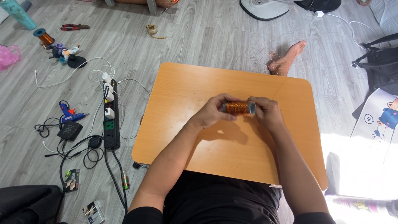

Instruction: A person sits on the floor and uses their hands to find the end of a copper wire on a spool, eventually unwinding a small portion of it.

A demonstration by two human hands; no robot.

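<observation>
Both hands hold a coil (239, 108) of copper-coloured wire above the middle of an orange table (195, 145). The coil lies sideways, its axis running left to right. The left hand (214, 111) wraps its fingers around the coil's left end, thumb below. The right hand (266, 113) closes over the coil's right end, where a grey end piece shows between the fingers. Neither hand rests on the table; their shadow falls on the wood just below them.

A bare foot (287, 59) lies on the grey floor just beyond the table's far edge. Left of the table a black power strip (111, 120) runs along the floor with white plugs in it. Farther left of the table sit a blue glue gun (68, 113) and tangled black cables. Well beyond the table's far left corner stand a spool (43, 37) of copper wire and red-handled pliers (74, 27). A black bag (381, 62) lies to the table's right.
</observation>
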